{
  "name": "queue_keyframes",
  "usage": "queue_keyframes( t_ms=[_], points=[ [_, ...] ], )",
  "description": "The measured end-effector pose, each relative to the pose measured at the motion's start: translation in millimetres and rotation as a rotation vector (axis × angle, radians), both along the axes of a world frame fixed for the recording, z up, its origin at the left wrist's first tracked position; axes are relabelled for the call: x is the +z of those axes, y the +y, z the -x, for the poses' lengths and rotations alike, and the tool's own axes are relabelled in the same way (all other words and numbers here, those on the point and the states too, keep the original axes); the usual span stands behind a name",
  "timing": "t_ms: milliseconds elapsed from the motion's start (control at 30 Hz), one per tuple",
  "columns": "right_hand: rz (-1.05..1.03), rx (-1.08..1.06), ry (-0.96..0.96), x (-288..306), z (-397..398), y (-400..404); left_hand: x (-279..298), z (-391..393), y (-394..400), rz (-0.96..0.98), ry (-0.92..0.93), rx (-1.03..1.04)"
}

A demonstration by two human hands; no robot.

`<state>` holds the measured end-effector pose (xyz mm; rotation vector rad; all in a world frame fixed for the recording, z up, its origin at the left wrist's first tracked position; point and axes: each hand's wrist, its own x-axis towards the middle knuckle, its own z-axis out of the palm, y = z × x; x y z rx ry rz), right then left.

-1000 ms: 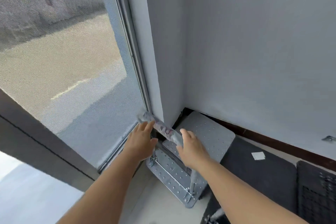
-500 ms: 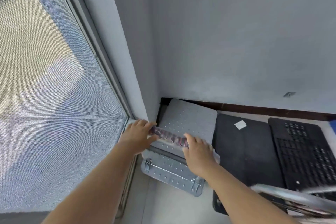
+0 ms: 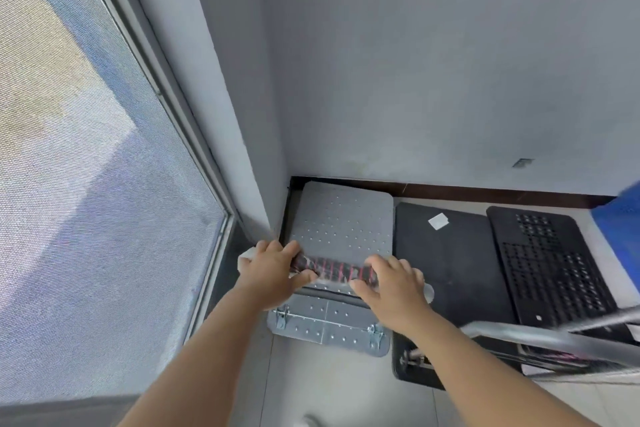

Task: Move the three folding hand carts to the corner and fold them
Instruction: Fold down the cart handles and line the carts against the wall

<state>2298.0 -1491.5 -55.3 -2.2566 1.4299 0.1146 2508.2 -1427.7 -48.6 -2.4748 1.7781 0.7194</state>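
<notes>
A grey dotted hand cart platform (image 3: 343,218) stands in the wall corner. Its handle bar (image 3: 332,269), wrapped in plastic with red and black grip ribbing, lies low over the platform. My left hand (image 3: 273,270) grips the bar's left end and my right hand (image 3: 391,282) grips its right end. To the right sits a black flat cart (image 3: 446,260) with a white sticker, and beyond it a black cart with a slotted deck (image 3: 547,263). A silver handle tube (image 3: 554,340) crosses above those two at the lower right.
A large screened window (image 3: 86,184) with its frame fills the left side. Grey walls meet at the corner, with a dark baseboard (image 3: 485,192) along the back wall. A blue object (image 3: 620,218) stands at the far right edge. Pale tile floor (image 3: 329,388) lies before the carts.
The handle bar has gone down from a raised, tilted position toward the grey platform, with both hands on it. The view has tipped downward, showing the two black carts and the silver tube.
</notes>
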Motion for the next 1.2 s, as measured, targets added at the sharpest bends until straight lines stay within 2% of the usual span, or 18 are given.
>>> queue_keyframes(
  t_ms=[533, 1200],
  points=[
    [-0.019, 0.078, -0.033, 0.7, 33.2, -34.0, 0.4, 38.7, -13.8, -0.048, 0.001, 0.106],
    [0.072, 0.059, -0.036, -12.2, -41.0, -110.8, -4.9, -26.0, -91.8, 0.041, -0.008, 0.159]
  ],
)
